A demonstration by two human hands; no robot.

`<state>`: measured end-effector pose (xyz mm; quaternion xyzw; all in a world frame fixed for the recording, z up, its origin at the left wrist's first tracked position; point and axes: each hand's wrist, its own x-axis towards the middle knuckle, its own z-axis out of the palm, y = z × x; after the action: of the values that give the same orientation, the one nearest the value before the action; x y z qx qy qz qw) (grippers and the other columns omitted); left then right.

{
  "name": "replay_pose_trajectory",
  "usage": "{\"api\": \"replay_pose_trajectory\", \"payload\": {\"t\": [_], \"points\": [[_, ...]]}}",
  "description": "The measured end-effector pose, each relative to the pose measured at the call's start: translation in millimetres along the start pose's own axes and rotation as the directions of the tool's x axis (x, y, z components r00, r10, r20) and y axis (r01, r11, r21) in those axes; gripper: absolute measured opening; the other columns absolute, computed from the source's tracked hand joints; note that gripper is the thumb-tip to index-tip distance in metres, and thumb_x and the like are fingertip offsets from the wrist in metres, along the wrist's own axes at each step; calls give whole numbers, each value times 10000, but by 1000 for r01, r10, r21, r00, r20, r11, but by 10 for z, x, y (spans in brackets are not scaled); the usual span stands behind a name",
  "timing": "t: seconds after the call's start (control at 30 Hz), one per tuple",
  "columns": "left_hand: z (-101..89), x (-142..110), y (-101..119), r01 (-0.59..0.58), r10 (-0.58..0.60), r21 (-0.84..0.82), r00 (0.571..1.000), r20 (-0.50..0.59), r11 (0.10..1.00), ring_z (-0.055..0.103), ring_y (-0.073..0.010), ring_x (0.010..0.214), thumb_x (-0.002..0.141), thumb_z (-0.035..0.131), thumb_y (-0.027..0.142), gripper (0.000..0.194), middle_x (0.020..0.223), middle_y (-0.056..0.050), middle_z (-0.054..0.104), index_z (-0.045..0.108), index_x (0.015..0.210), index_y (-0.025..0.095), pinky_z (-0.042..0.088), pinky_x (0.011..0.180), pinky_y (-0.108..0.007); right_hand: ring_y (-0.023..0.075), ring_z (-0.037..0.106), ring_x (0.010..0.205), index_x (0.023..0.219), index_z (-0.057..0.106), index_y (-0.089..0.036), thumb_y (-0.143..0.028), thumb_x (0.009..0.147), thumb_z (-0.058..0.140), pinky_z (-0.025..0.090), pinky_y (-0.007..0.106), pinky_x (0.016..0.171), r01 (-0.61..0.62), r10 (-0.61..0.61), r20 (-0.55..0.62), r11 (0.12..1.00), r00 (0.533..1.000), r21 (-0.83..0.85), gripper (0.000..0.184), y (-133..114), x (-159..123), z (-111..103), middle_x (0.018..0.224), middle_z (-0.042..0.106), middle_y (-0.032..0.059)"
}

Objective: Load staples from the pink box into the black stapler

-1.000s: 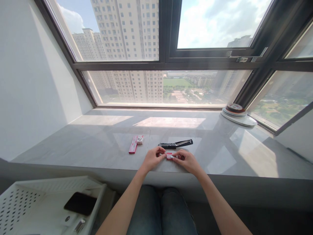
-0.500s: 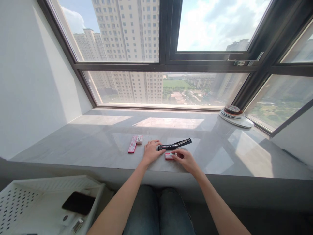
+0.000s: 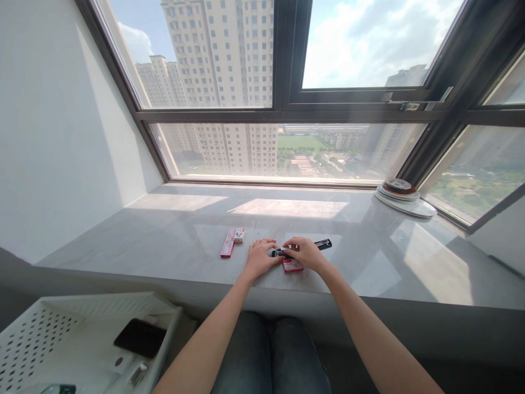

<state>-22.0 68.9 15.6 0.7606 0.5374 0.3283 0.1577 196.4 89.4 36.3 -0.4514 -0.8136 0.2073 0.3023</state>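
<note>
A black stapler (image 3: 322, 244) lies on the grey marble sill (image 3: 164, 241), its right end sticking out past my hands. My left hand (image 3: 259, 256) rests curled at the stapler's left end, fingertips touching it. My right hand (image 3: 305, 253) lies over the stapler's middle, fingers bent down onto it. Just under my right hand sits a small red staple box (image 3: 292, 266) on the sill. Whether either hand truly grips the stapler is hidden by the fingers.
Two more red and white staple boxes (image 3: 232, 241) lie left of my hands. A stack of round plates (image 3: 404, 196) stands at the sill's far right. A white perforated basket (image 3: 74, 339) with a black phone (image 3: 140, 337) sits at the lower left.
Both hands left the small red box, which now lies on the sill. My left hand went to the stapler first, then my right hand moved up onto it.
</note>
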Motion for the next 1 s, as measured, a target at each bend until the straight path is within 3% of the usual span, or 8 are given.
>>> {"api": "replay_pose_trajectory", "payload": {"t": [0.4,0.47,0.6,0.87,1.0], "points": [[2,-18,-36,-6,6,33,1000,2,999,524,-265,1274,792,746,561,320,1321,8,642,749,1024,340,349,1089,-411,175,586,707,1084,754,-261,-429,898,644,403,272,677,-24,25,10,997,1000,-80,274,-63,-34,15,817,684,19],[3,-17,-40,-5,5,35,1000,3,999,521,-270,1276,787,746,571,335,1326,4,640,749,1026,336,348,1088,-415,173,576,677,1134,723,-252,-431,887,655,379,268,643,-66,66,-5,993,998,-97,312,-69,-56,8,757,661,5],[10,-7,-52,-7,7,38,1000,6,999,519,-275,1272,781,749,579,335,1327,-1,641,749,1003,327,350,1085,-420,169,550,629,1049,699,-233,-440,934,571,318,266,590,-172,168,-39,978,985,-122,270,-87,-159,-10,675,620,-7],[25,9,-58,-12,12,39,1000,2,999,520,-277,1268,774,757,599,351,1318,-5,647,749,990,322,349,1096,-421,169,556,651,1105,666,-234,-414,955,528,309,258,602,-192,191,-21,980,981,-49,272,-143,-338,32,692,636,-10],[41,16,-54,-6,6,37,1000,-4,999,520,-274,1265,791,741,604,355,1308,-11,652,752,1006,322,344,1101,-422,150,509,570,1172,671,-251,-455,942,549,299,251,566,-176,171,75,983,982,56,332,-187,-320,41,600,577,-41]]}}
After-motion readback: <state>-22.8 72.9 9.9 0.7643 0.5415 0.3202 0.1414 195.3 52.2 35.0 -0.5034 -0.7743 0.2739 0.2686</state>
